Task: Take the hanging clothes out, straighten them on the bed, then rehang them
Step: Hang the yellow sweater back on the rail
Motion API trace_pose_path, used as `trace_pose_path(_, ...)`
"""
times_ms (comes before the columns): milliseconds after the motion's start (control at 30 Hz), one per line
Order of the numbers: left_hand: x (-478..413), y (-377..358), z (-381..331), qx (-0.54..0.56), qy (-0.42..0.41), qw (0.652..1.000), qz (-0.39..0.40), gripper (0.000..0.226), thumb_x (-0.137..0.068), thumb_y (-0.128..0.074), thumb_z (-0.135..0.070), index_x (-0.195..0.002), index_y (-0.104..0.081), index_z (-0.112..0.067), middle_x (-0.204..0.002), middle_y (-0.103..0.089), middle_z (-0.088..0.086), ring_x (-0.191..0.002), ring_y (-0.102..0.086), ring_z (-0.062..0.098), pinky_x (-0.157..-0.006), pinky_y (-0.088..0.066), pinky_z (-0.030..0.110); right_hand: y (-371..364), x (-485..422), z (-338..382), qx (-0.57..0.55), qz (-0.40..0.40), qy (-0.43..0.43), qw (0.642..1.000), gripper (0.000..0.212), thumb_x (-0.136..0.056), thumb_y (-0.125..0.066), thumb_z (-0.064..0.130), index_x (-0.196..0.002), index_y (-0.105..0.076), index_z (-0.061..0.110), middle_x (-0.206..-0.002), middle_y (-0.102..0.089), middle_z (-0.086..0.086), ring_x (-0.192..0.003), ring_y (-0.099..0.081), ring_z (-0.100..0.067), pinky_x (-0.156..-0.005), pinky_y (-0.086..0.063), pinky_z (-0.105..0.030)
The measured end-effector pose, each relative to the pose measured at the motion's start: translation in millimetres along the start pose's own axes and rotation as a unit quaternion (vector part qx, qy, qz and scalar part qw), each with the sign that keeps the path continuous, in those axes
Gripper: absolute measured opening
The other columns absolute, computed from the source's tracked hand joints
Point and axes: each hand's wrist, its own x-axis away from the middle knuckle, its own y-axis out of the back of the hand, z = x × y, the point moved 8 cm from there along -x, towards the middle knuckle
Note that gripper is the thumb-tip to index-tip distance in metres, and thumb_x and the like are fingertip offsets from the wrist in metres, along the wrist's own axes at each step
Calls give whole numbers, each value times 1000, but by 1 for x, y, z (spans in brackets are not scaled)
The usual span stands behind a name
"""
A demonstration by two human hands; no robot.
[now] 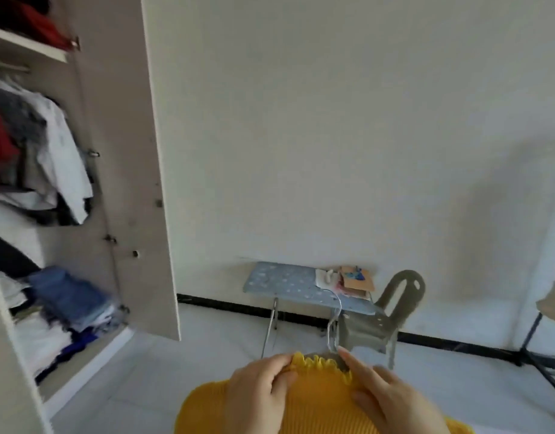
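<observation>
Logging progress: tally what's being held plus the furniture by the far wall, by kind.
top: 1
hanger: 1
table: 1
chair: 1
Total: 4

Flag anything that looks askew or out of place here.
The white shirt in the wardrobe hangs slumped and crooked, and the folded jeans on the shelf below lean toward the edge.
</observation>
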Motion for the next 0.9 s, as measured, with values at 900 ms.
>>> trace_pose_path(900,-264,201,356,-121,132,969,-172,37,-88,-60,-29,-125,-55,-27,-99,-53,-20,-89,-43,-10,-80,-31,-1,-28,-492,274,-37,-136,340,930,52,-97,-34,45,-130,1,64,-107,-46,24,-97,-54,-2,-68,-40,-13)
